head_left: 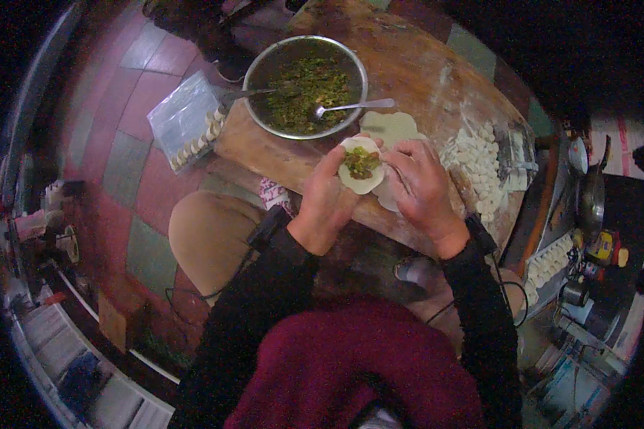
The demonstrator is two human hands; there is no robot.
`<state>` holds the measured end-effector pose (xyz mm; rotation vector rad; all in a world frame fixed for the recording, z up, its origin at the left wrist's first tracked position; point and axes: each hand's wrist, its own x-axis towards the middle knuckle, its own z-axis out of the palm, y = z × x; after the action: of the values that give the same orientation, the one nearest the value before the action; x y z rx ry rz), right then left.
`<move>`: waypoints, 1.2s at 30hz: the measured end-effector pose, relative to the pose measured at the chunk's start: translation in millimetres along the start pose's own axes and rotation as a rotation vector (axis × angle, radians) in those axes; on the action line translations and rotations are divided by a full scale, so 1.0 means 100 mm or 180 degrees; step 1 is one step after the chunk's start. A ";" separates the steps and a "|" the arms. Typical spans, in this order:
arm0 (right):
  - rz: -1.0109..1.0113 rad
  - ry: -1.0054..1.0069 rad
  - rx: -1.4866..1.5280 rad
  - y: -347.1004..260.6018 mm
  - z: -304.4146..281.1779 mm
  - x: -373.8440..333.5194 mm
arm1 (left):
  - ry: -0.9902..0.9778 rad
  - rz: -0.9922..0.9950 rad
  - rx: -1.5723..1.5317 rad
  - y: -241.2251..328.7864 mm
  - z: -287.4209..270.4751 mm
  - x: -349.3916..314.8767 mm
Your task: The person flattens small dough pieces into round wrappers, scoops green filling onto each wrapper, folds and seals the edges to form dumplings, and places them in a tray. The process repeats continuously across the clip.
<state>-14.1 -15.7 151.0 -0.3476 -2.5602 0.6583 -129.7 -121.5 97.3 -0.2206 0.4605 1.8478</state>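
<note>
A round dumpling wrapper [363, 185] lies open in my left hand [327, 204], its thumb and fingers around the rim. Green and brown chopped filling [362, 164] sits in its middle. My right hand [429, 187] is closed, with its fingertips at the wrapper's right edge. Just beyond my hands stands a metal bowl [253, 70] of green filling. In it a spoon [361, 106] rests with its handle over the right rim, and a second, darker utensil leans toward the left. Flat pale wrappers [390, 125] lie on the floured table behind my hands, partly covered by them.
Small floury dough pieces [474, 164] are heaped on the wooden table [415, 57] to the right. At the left, a clear tray [182, 114] holds a row of dumplings [200, 143]. More dumplings [551, 261] lie on a tray at far right, near a pan [592, 200] and jars.
</note>
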 end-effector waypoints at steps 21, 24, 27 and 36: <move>-0.0022 0.0110 -0.0143 -0.08 -0.36 -0.52 | -0.0039 -0.0360 0.0743 -0.37 0.23 -0.12; -0.0417 0.0106 -0.0347 -0.06 -0.37 -0.55 | -0.0110 -0.0350 0.0642 -0.39 0.24 -0.09; -0.0473 0.0112 -0.0309 -0.02 -0.33 -0.56 | -0.0209 -0.0464 0.0622 -0.41 0.26 -0.09; 0.0885 0.0634 0.0578 -0.02 -0.30 -0.49 | -0.0422 -0.0397 0.1611 -0.39 0.32 -0.18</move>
<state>42.3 -22.6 156.8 -0.6783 -2.2633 0.9008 -84.7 -113.2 125.0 0.2110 0.7831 1.5562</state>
